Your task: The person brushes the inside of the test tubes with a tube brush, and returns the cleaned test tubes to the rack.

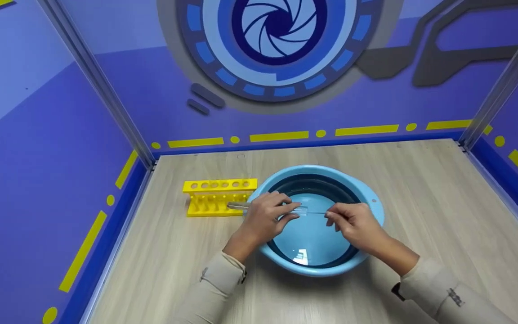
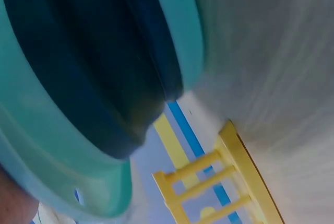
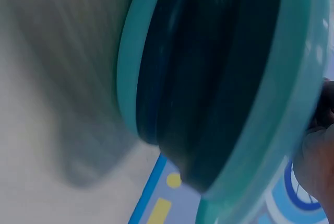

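In the head view, my left hand (image 1: 265, 216) holds a clear glass test tube (image 1: 301, 210) lying almost level over the blue basin (image 1: 376, 211). My right hand (image 1: 355, 225) pinches the thin wire handle of a test tube brush (image 1: 317, 212). The wire runs into the tube's right-hand mouth, and a greyish brush head shows at the left end, beyond my left hand. My left palm hides the tube's middle. Both wrist views show mostly the basin's outer wall, with only a bit of each hand at the edge; neither shows the tube.
A yellow test tube rack (image 1: 220, 185) stands left of the basin, close to its rim. Water seems to lie in the basin, with a bright reflection near the front. Printed panels (image 1: 263, 117) wall the wooden table (image 1: 425, 189) at the back and sides.
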